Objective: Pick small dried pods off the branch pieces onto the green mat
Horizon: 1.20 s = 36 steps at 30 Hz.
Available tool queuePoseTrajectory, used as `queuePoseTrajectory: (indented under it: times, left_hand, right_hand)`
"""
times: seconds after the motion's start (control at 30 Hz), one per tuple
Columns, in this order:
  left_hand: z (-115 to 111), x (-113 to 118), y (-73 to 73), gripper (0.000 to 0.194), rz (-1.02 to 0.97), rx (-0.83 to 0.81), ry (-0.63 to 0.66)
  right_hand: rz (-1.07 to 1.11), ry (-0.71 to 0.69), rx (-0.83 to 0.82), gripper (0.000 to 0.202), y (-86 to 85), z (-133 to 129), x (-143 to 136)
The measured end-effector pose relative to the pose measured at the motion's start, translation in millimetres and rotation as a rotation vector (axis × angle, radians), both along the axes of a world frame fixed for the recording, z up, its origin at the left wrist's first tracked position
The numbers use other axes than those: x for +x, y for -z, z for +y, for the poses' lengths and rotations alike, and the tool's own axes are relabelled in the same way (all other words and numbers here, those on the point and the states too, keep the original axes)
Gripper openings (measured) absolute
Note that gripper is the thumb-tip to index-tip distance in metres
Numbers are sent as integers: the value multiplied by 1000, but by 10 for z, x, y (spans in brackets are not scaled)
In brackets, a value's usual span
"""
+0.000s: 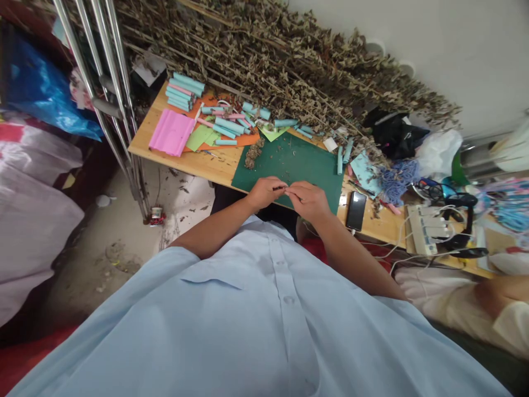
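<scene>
My left hand [265, 192] and my right hand [308, 199] meet at the near edge of a green mat [306, 160]. Their fingertips are pinched together around something small that I cannot make out. On the mat's left part, just beyond my left hand, lies a clump of dried brown plant matter [253, 153]. Small crumbs are scattered over the mat. Rolled blue paper tubes [229, 127] and a few pink ones lie behind and to the left, on orange and green sheets. A folded pink paper [172, 132] rests at the table's left end.
Long dried plant stalks [264, 60] lie across the back of the wooden table [144, 138]. To the right are a phone [356, 210], a power strip [427, 227] with cables, and blue string [397, 181]. Metal crutches [118, 105] stand at left. Another person's arm [502, 292] shows at far right.
</scene>
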State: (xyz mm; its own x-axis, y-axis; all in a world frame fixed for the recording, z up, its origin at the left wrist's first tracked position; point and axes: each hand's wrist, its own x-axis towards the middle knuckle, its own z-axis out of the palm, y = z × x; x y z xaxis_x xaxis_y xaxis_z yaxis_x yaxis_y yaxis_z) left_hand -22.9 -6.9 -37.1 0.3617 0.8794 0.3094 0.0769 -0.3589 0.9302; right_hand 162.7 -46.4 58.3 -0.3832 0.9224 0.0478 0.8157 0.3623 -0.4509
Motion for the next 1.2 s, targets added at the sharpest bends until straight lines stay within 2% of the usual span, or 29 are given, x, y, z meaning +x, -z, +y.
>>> queuePoseTrajectory:
  times: [0.47,0.8,1.03,1.1,1.2]
  left_hand:
    - [-10,-4,20,15,-12,22,18]
    - [10,-17,53,23,-50,88,58]
    - [2,-35,28,20,-46,58,46]
    - [-2,-37,13,18,-19,35,40]
    - [-4,-32,1,15,7,-2,35]
  right_hand:
    - [16,-18,-40,25,24,22,29]
    - [2,-165,100,22,20,113,16]
    - [-71,-180,105,18,-52,131,-36]
    - [1,-152,105,18,-24,110,-15]
    - [177,6,97,18,102,50,18]
